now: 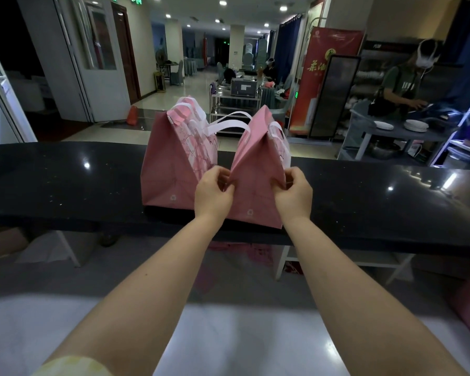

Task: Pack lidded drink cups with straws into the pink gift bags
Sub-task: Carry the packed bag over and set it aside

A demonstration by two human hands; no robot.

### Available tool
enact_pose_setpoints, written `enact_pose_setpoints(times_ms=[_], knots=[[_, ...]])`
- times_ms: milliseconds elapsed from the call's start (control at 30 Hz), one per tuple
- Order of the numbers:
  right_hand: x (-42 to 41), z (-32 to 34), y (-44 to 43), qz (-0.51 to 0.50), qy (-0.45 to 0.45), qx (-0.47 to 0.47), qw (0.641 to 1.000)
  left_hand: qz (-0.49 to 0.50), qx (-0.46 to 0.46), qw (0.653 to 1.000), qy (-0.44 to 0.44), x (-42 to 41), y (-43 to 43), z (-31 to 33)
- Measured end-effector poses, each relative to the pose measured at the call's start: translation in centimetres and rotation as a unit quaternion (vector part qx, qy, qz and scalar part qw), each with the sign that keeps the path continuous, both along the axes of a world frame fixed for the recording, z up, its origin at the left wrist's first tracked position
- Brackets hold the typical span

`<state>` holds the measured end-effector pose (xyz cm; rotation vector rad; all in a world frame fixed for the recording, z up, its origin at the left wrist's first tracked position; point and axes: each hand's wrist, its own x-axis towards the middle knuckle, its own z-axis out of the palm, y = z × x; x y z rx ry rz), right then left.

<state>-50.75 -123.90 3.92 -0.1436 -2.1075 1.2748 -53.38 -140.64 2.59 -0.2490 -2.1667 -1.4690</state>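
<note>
- Head view: the nearer pink paper gift bag with white strap handles (255, 194) stands at the near edge of the glossy black stone surface (65, 180). The left hand (215, 192) and right hand (295, 195) each pinch a side fold.
- A pull toward the person could likely tip it off that edge or tear a crease.
- A second, printed pink gift bag (168, 164) stands just beside it, crowding the left hand. No cups show.

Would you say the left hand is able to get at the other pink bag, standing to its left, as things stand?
Probably yes, once it lets go: the left hand pinches an edge of the nearer bag, but the other bag stands right beside it, with nothing between.
</note>
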Motion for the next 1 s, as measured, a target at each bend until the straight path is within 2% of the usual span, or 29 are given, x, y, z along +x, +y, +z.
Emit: enact_pose_setpoints(times_ms=[167, 300, 500, 633, 733, 867, 1000], knots=[[0.2, -0.9, -0.1, 0.021, -0.006, 0.006, 1.0, 0.024, 0.021, 0.999, -0.009, 0.4, -0.3, -1.5], [1.0, -2.7, 0.2, 0.039, -0.038, -0.024, 0.998, 0.018, 0.05, 0.998, -0.034, 2.0, -0.5, -3.8], [1.9, -3.6, 0.8, 0.053, -0.058, -0.048, 0.996, 0.037, 0.042, 0.996, -0.077, 2.7, -1.0, -5.0], [2.6, -4.8, 1.1, 0.066, -0.097, 0.0, 0.993, 0.051, 0.056, 0.995, -0.065, 3.7, -1.9, -6.1], [3.6, -6.1, 0.6, 0.043, -0.094, 0.005, 0.995, 0.053, 0.03, 0.997, -0.056, 4.4, -2.6, -7.1], [2.3, -5.2, -0.7, 0.051, -0.108, 0.006, 0.993, 0.066, 0.035, 0.995, -0.065, 3.8, -3.4, -6.1], [0.6, -4.5, -1.9, 0.052, -0.149, 0.044, 0.986, 0.087, 0.018, 0.991, -0.095, 3.0, -3.9, -5.0]])
